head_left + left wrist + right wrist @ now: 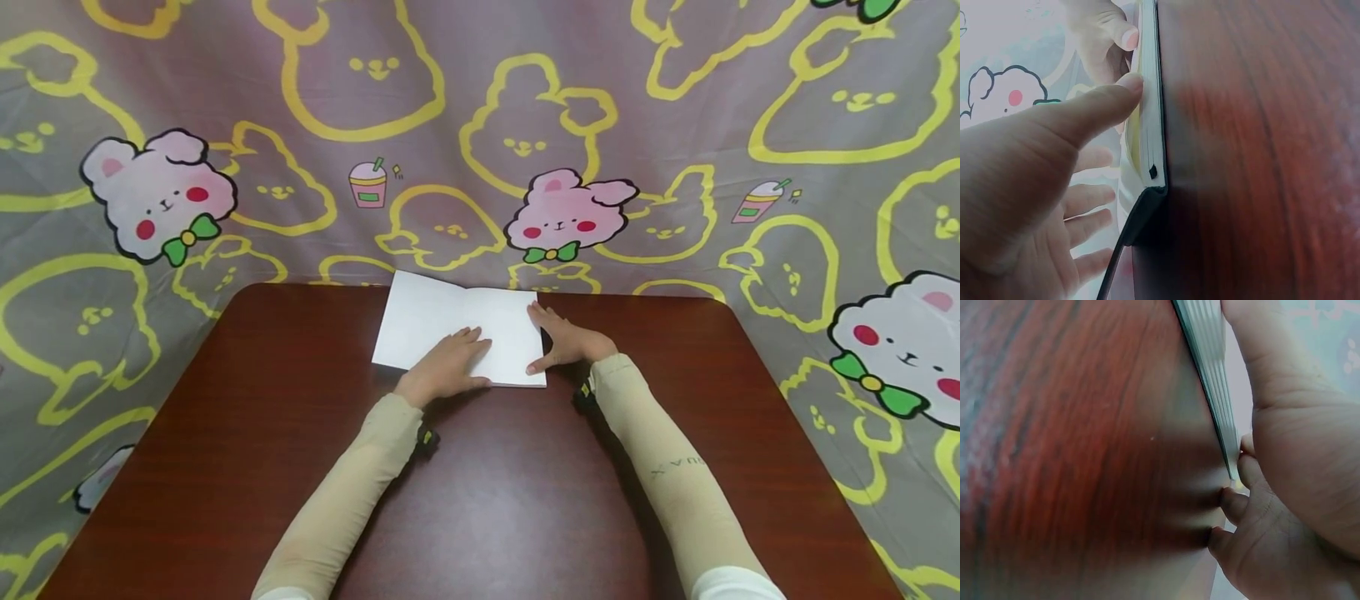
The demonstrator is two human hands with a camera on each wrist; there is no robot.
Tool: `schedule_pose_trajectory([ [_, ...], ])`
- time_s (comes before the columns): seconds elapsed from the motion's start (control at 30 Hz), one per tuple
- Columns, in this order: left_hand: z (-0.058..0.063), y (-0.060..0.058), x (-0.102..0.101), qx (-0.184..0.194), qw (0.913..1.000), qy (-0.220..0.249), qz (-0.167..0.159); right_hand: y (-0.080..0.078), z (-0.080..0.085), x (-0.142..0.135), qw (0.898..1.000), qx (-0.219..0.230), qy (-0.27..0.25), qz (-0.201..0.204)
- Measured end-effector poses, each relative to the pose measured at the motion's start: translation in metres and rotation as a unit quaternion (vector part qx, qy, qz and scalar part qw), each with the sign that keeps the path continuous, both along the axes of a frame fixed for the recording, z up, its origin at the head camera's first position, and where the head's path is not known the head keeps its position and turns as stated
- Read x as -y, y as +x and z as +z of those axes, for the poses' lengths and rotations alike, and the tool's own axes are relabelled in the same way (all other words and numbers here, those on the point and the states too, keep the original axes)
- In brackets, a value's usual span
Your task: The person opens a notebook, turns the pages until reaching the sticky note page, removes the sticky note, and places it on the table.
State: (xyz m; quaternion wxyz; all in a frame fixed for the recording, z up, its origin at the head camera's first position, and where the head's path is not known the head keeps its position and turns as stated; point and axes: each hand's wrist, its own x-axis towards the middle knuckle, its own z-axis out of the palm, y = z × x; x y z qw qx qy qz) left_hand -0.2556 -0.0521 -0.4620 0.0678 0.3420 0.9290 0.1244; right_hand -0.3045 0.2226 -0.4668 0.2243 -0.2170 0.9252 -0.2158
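An open notebook (pixel 420 321) with blank white pages lies at the far side of a reddish-brown wooden table (pixel 487 517), near its back edge. Its left half tilts up off the table; the left wrist view shows a dark cover. The person's left hand (pixel 445 367) rests on the right-hand page, fingers extended, clutching nothing. The right hand (pixel 567 340) touches the notebook's right edge, thumb and fingers spread apart, not gripping. Both arms wear beige sleeves (pixel 345 492). Behind hangs a cartoon-patterned curtain (pixel 420 154).
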Motion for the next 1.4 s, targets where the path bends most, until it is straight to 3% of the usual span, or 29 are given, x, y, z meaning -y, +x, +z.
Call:
schedule_pose_trajectory([
  [0.53,-0.001,0.0,0.001,-0.08,0.9957,0.027,-0.038,0.0,0.003,0.001,1.0,0.002,0.0,-0.003],
  [0.8,0.002,0.003,0.002,-0.113,0.9922,0.006,-0.051,0.002,0.003,-0.001,1.0,0.0,-0.001,-0.009],
  [1.4,0.005,0.005,0.01,-0.134,0.989,0.02,-0.06,0.0,-0.005,-0.007,1.0,0.003,-0.025,-0.006],
])
